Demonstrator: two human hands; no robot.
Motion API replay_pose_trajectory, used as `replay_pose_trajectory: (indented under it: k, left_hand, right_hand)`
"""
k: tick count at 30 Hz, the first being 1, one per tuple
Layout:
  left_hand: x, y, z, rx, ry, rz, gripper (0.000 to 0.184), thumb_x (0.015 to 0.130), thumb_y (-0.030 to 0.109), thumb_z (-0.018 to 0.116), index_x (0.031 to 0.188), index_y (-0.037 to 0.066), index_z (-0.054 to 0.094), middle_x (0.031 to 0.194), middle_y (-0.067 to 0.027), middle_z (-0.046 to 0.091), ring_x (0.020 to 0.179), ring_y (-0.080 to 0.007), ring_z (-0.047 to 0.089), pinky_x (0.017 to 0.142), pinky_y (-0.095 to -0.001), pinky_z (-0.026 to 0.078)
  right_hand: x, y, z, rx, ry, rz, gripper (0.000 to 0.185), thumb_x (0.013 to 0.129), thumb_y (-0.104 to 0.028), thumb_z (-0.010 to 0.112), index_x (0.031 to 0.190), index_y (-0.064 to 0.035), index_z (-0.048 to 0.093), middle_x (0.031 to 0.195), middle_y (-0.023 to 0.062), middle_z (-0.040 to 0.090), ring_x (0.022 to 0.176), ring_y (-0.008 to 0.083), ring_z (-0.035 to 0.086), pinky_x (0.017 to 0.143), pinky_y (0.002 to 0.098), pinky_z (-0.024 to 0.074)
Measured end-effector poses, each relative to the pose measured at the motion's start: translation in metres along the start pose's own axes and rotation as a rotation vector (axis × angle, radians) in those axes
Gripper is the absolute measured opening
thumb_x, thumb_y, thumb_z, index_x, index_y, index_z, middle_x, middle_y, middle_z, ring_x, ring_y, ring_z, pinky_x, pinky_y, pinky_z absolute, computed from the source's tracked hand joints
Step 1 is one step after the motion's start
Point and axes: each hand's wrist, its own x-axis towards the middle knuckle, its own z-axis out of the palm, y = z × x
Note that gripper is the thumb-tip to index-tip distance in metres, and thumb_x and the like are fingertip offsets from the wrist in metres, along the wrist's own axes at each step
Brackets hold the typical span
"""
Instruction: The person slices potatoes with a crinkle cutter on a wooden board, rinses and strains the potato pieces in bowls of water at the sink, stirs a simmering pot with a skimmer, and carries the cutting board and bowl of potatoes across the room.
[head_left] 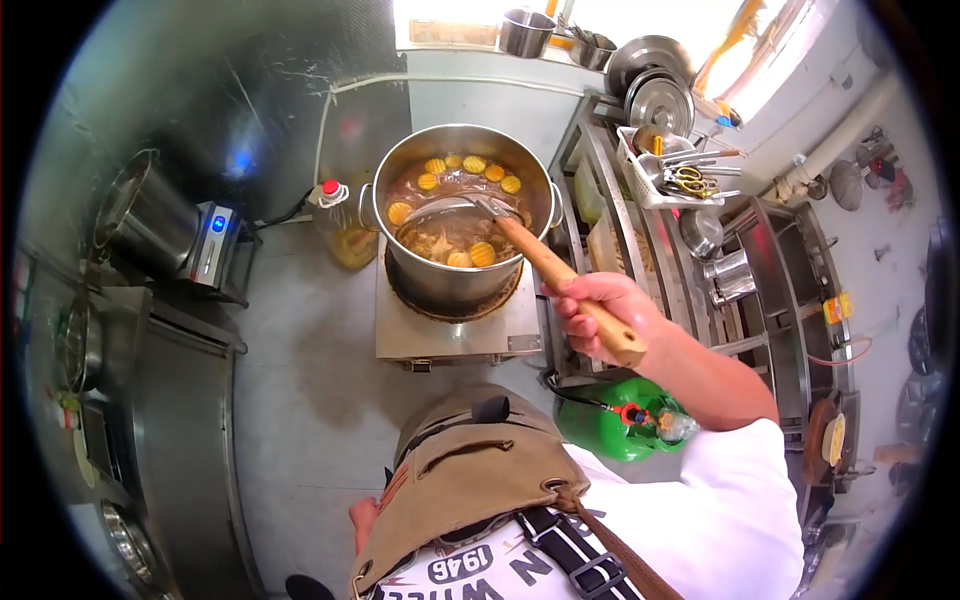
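Note:
My right hand (605,315) is wrapped round the wooden handle of a large ladle or strainer (545,262). Its metal head dips into the brown liquid of a big steel pot (455,278), which stands on a square metal stove (450,338). Yellow ridged slices (475,163) float in the liquid, and a few lie against the metal head. Down by my side, partly behind the brown bag, my left hand (364,520) shows only in part; its fingers cannot be made out.
Left of the pot stands a red-capped oil bottle (345,235). A green gas cylinder (625,425) is right of the stove. A metal rack (640,235) carries a white utensil basket (650,190) and lids. Another pot (150,220) stands at far left.

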Motion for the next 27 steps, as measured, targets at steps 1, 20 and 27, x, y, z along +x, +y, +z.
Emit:
replay_pose_trajectory:
  k: [1, 20, 27]
  left_hand:
    - [-0.007, -0.003, 0.008, -0.002, -0.002, -0.006, 0.017, 0.069, 0.026, 0.066, 0.066, 0.01, 0.065, 0.067, -0.0148, 0.062, 0.064, -0.0376, 0.06, 0.057, -0.0486, 0.047]
    - [-0.037, 0.019, -0.054, -0.578, -0.126, -0.614, 0.019, 0.074, 0.023, 0.061, 0.073, 0.005, 0.067, 0.069, -0.0194, 0.062, 0.061, -0.0342, 0.061, 0.057, -0.0454, 0.047]
    - [-0.014, 0.023, -0.083, -0.604, -0.14, -0.582, 0.019, 0.075, 0.022, 0.06, 0.074, 0.004, 0.067, 0.068, -0.0186, 0.062, 0.06, -0.0333, 0.061, 0.057, -0.0446, 0.047]
  right_hand:
    - [0.005, 0.003, -0.001, -0.055, -0.002, -0.014, 0.01, 0.086, -0.011, 0.058, 0.089, -0.0023, 0.053, 0.07, 0.0041, 0.055, 0.05, 0.0126, 0.053, 0.042, 0.0282, 0.0464]
    - [0.016, 0.027, -0.023, -0.333, -0.085, -0.315, 0.032, 0.082, -0.007, 0.06, 0.111, -0.0012, 0.048, 0.067, 0.006, 0.054, 0.043, 0.0163, 0.053, 0.038, 0.0307, 0.0457]
    - [0.031, 0.045, -0.056, -0.402, -0.097, -0.278, 0.024, 0.081, -0.009, 0.062, 0.099, -0.0033, 0.047, 0.067, 0.0059, 0.053, 0.045, 0.0164, 0.055, 0.042, 0.0294, 0.0472]
